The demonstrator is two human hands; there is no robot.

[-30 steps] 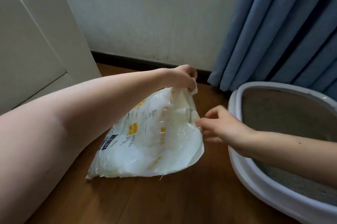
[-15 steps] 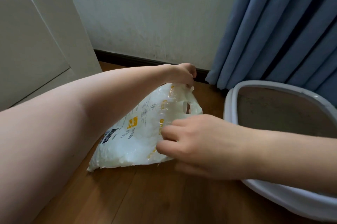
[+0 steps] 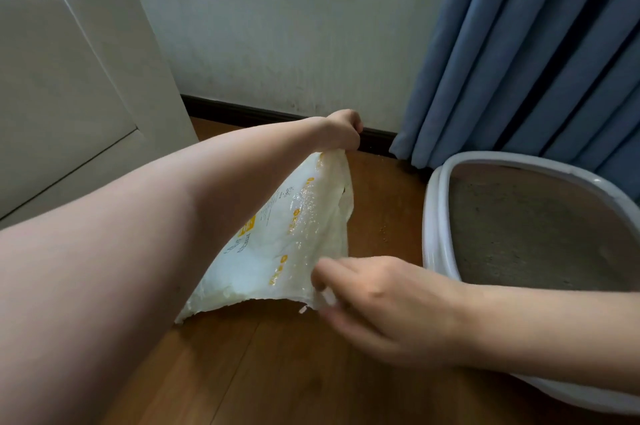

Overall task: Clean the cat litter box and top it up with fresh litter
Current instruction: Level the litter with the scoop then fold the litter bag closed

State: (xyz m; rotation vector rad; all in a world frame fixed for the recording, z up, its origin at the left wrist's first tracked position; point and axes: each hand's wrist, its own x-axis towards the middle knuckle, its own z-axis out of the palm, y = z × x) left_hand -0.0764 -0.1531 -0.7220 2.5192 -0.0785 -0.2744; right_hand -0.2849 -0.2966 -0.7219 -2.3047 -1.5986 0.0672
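Two hands held the crinkled white plastic litter bag with yellow print [image 3: 284,244]: the left hand [image 3: 341,130] gripped its top edge in a closed fist, while the right hand [image 3: 377,300] pinched the lower corner nearest it. Sagging between them above the wooden floor [image 3: 277,372], the bag looked soft, slick and only partly full, so probably light. A hold at both ends seemed wise. Beyond the right hand sat the rounded grey plastic litter box [image 3: 437,227] with grainy grey litter.
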